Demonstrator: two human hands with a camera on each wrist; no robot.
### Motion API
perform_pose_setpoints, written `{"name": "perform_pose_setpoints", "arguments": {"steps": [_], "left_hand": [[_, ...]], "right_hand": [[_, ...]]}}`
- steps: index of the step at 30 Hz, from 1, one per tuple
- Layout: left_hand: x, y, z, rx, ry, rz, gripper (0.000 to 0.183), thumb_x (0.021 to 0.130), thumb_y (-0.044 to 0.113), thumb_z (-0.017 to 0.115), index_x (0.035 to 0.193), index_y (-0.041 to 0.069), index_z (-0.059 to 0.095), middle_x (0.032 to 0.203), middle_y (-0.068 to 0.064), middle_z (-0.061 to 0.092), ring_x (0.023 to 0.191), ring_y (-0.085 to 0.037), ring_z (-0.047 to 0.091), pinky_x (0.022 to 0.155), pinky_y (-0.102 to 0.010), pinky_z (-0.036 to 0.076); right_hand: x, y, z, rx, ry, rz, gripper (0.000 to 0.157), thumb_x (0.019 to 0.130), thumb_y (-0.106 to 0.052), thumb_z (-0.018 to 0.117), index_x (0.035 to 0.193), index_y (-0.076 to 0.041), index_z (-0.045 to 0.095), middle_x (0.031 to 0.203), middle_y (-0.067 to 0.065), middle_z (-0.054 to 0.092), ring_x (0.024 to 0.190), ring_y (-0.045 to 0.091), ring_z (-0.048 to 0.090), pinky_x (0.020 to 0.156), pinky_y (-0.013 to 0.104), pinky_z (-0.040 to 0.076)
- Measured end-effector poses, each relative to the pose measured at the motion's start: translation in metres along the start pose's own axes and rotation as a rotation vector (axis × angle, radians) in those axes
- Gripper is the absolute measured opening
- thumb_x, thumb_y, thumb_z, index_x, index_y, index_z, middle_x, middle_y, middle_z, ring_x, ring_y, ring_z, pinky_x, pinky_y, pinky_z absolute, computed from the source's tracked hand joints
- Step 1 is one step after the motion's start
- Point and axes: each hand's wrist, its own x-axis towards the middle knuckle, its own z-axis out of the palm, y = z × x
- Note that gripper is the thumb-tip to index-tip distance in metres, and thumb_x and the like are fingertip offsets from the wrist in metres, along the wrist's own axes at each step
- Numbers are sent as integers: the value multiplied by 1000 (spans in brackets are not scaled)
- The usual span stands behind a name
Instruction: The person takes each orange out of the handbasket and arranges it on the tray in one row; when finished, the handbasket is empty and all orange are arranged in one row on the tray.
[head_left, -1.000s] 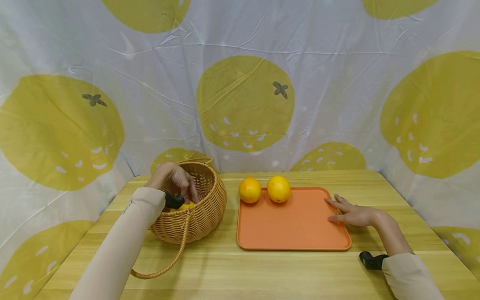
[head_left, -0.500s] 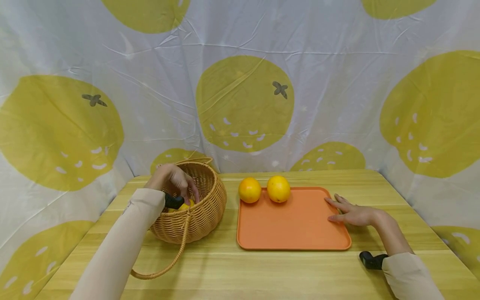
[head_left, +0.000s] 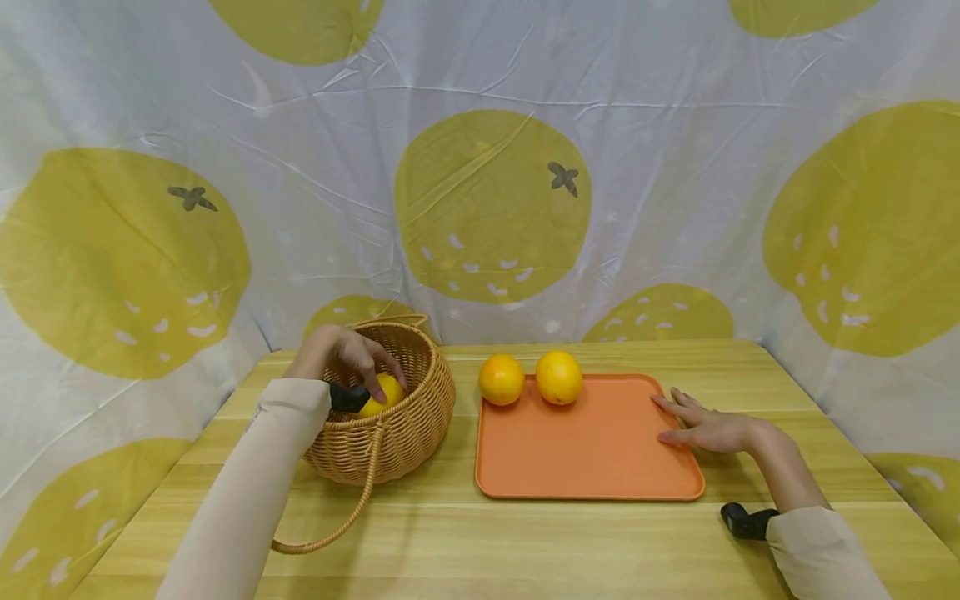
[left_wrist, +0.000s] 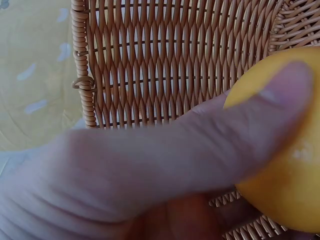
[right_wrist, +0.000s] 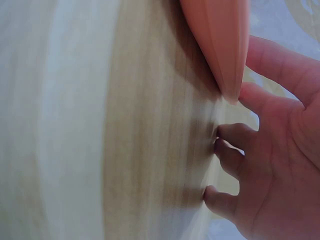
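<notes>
In the head view my left hand [head_left: 347,354] reaches into a wicker basket [head_left: 416,442] and grips an orange [head_left: 387,390] just inside its rim. Up close in the left wrist view, the thumb lies across the top of that orange [left_wrist: 285,180]; the other fingers are mostly hidden. My right hand [head_left: 712,429] rests at the right edge of an orange-coloured tray [head_left: 592,450]. Its fingers are spread, and the right wrist view has the thumb and index finger touching the tray rim [right_wrist: 220,40] while other fingertips meet the table.
Two more oranges, a left one [head_left: 502,380] and a right one [head_left: 558,377], sit at the tray's back left edge. The basket's handle [head_left: 352,521] hangs forward onto the wooden table [head_left: 525,550]. A printed curtain [head_left: 660,208] closes off the back.
My left hand has lifted the orange slightly, so more of it shows above the basket's near rim. The right hand and tray keep their places.
</notes>
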Motion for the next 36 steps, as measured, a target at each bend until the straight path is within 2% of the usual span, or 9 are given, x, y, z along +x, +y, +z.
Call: {"name": "perform_pose_setpoints", "arguments": {"steps": [3,5,7,13,17,22,28,32,36], "left_hand": [[1,1,1,-10,-27,-1,56,96,20,75,148,12,53,131,-12,45,79,-12,43,79,-29,44],[1,1,0,-11,-30,2,56,97,20,74,149,12,53,125,-10,46,71,-11,36,75,-28,41],[1,0,0,-7,-8,6,57,97,21,74,149,13,53,127,-11,46,76,-12,42,77,-28,44],[-4,2,-5,1,129,61,58,94,20,76,145,8,50,147,-20,39,118,-27,52,92,-36,54],[-9,1,-8,-38,166,90,63,89,20,81,142,6,49,143,-20,43,118,-28,54,94,-40,55],[-18,-3,-8,-58,195,135,62,87,20,83,140,7,52,136,-18,49,114,-25,57,92,-37,55],[-37,-1,-10,-4,290,220,65,86,26,84,143,12,56,137,-19,55,112,-24,58,88,-35,56],[-49,7,-16,-71,312,338,66,87,20,82,146,11,53,146,-20,54,117,-28,60,92,-39,56],[-56,27,-20,-52,404,461,65,91,22,79,150,16,52,151,-14,52,127,-31,56,102,-44,51]], "right_hand": [[-1,0,0,7,-1,2,94,102,-43,62,165,0,7,165,37,-17,149,61,-18,108,84,-6],[-1,1,1,12,-2,2,94,102,-42,63,165,0,7,165,37,-17,149,61,-18,108,85,-6],[-1,1,1,15,-2,2,94,102,-43,63,165,-1,7,165,37,-17,149,61,-18,108,84,-6],[4,12,0,21,-11,-3,96,102,-48,61,166,-4,5,166,33,-20,150,58,-21,108,84,-7],[7,18,0,-1,-10,13,97,102,-52,60,166,-6,5,168,30,-21,152,56,-21,110,83,-7],[4,10,0,17,-7,-11,95,102,-48,61,166,-2,8,166,35,-18,150,60,-19,109,84,-7],[2,5,-1,26,-14,-15,94,103,-45,61,165,-1,7,165,37,-18,148,62,-19,108,84,-6],[5,11,-1,18,-13,-14,97,102,-51,60,165,-2,5,165,35,-20,149,61,-20,108,84,-8],[7,15,-1,-5,3,-1,99,100,-55,60,166,-5,7,167,33,-18,151,59,-18,110,84,-6]]}}
